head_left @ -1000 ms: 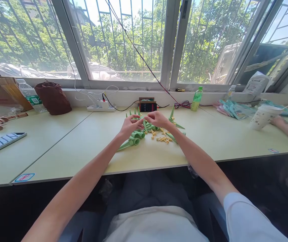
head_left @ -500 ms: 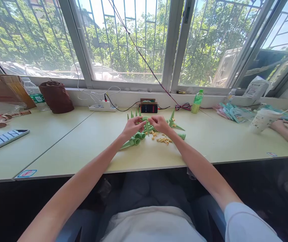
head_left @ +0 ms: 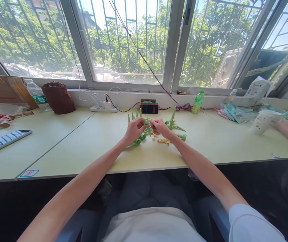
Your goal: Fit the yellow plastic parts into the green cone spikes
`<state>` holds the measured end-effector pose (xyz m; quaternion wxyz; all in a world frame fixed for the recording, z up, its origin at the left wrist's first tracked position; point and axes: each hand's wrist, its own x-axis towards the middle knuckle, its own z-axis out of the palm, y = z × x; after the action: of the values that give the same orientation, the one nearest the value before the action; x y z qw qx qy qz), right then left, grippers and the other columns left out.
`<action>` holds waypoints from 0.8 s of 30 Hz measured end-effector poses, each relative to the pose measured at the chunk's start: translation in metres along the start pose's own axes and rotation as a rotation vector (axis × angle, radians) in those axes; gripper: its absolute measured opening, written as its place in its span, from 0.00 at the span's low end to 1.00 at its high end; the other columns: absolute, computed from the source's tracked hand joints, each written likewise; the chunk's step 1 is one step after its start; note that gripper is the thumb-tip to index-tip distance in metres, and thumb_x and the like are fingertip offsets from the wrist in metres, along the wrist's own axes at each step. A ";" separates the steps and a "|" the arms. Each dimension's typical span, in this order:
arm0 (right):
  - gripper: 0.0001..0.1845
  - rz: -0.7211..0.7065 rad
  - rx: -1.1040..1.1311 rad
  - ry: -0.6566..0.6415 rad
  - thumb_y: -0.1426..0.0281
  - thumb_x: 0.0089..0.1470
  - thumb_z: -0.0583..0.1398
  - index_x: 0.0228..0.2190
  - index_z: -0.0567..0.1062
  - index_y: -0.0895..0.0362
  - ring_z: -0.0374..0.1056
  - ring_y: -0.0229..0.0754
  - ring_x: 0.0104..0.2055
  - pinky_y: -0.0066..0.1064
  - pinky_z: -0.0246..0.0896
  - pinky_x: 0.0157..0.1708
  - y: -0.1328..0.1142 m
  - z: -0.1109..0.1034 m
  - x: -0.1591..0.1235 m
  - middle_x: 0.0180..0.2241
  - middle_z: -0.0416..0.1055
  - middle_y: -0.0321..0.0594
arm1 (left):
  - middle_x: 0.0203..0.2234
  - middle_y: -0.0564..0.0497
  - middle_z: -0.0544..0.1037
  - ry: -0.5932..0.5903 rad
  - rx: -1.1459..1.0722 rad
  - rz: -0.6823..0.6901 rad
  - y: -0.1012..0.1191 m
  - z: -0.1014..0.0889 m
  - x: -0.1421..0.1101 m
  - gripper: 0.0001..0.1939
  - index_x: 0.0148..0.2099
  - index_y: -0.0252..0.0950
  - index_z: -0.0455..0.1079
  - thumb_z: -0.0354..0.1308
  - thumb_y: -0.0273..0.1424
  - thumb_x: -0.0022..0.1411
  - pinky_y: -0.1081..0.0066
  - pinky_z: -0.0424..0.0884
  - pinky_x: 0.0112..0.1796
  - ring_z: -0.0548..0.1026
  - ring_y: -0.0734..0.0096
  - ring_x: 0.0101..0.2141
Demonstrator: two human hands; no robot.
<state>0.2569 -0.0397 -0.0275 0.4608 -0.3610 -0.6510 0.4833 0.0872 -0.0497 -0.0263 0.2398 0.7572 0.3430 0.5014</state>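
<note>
My left hand [head_left: 135,129] is closed around a green plastic cone [head_left: 148,130], its wide end up between my two hands and its tip pointing down. My right hand [head_left: 160,127] pinches at the cone's wide end; whatever is between those fingers is too small to make out. Below and between the hands lie small yellow pieces [head_left: 164,140]. More green cones surround them: some lie flat near my left wrist [head_left: 137,142], and one stands upright [head_left: 172,119] past my right hand. A row of upright green tips [head_left: 133,116] shows behind my left hand.
A phone [head_left: 149,108] leans at the back, near a power strip [head_left: 103,107] with cables. A green bottle [head_left: 198,102] stands to its right. Farther right are a white cup [head_left: 265,119] and another person's hands. Leftward lie a brown pouch [head_left: 58,98] and a tablet-like device [head_left: 5,143].
Both hands stay together around the green cone, shifting slightly right and lower in view. The cone has tilted a little. At the far right, the other person's second hand has come into view.
</note>
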 end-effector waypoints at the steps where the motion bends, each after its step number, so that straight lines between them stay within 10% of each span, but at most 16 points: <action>1: 0.28 0.003 0.010 -0.004 0.47 0.53 0.59 0.17 0.58 0.54 0.43 0.30 0.12 0.28 0.38 0.13 0.000 0.000 0.000 0.12 0.45 0.27 | 0.23 0.55 0.69 0.004 0.017 0.010 0.000 0.000 0.000 0.12 0.35 0.36 0.66 0.62 0.39 0.55 0.74 0.69 0.26 0.69 0.77 0.23; 8: 0.27 -0.078 0.054 0.042 0.46 0.52 0.59 0.20 0.60 0.55 0.44 0.29 0.13 0.27 0.41 0.13 0.007 -0.003 0.007 0.13 0.47 0.26 | 0.27 0.55 0.71 0.062 -0.133 -0.061 0.004 0.001 0.004 0.20 0.47 0.39 0.61 0.57 0.46 0.60 0.77 0.66 0.18 0.71 0.77 0.19; 17: 0.25 -0.196 0.007 -0.034 0.47 0.53 0.59 0.23 0.61 0.55 0.49 0.31 0.15 0.26 0.46 0.14 0.003 0.002 0.001 0.15 0.53 0.27 | 0.21 0.50 0.74 -0.142 -0.551 -0.456 0.007 -0.001 0.007 0.27 0.35 0.36 0.59 0.51 0.57 0.59 0.73 0.64 0.16 0.71 0.72 0.16; 24: 0.25 -0.173 -0.002 -0.023 0.47 0.52 0.59 0.23 0.61 0.54 0.47 0.31 0.15 0.27 0.47 0.14 0.006 0.001 0.003 0.14 0.51 0.26 | 0.25 0.48 0.76 -0.176 -0.523 -0.402 0.007 -0.004 0.004 0.25 0.38 0.34 0.64 0.57 0.53 0.58 0.73 0.67 0.19 0.73 0.73 0.19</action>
<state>0.2549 -0.0360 -0.0329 0.4929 -0.2985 -0.6854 0.4451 0.0864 -0.0508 -0.0172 0.5487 0.6277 0.3230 0.4479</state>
